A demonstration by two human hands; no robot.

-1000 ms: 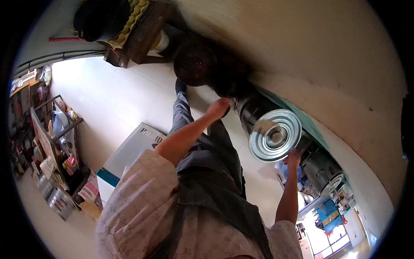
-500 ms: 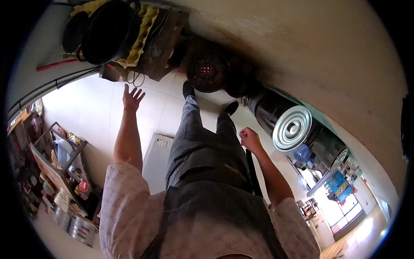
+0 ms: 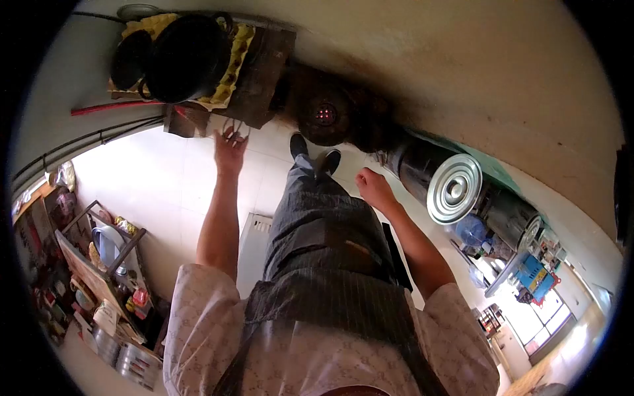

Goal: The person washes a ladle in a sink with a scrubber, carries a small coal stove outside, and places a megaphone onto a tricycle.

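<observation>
My left hand [image 3: 230, 153] is raised at the edge of a dark wooden stand [image 3: 254, 89], its fingers curled on thin looped metal handles [image 3: 232, 128] at the stand's edge. In front of my right thigh, my right hand [image 3: 374, 187] is closed, with nothing visible in it. Beyond my shoes is a round dark stove [image 3: 322, 115] with red glowing holes in its top. Right of my right hand, a ringed metal lid [image 3: 454, 189] sits on a dark cylinder [image 3: 419, 165].
A black pan [image 3: 188, 59] rests on yellow egg trays [image 3: 241, 66] on the stand. A red rod [image 3: 115, 107] is beside them. At left is a cluttered rack [image 3: 99, 247]. A pale box [image 3: 254, 247] stands by my left leg. Farther right are another dark drum [image 3: 508, 218] and a blue device [image 3: 536, 276].
My right hand has left the metal lid and closed. My left hand swung away from the dark cylinder, opened, then reached the looped handles. My feet have come together near the stove.
</observation>
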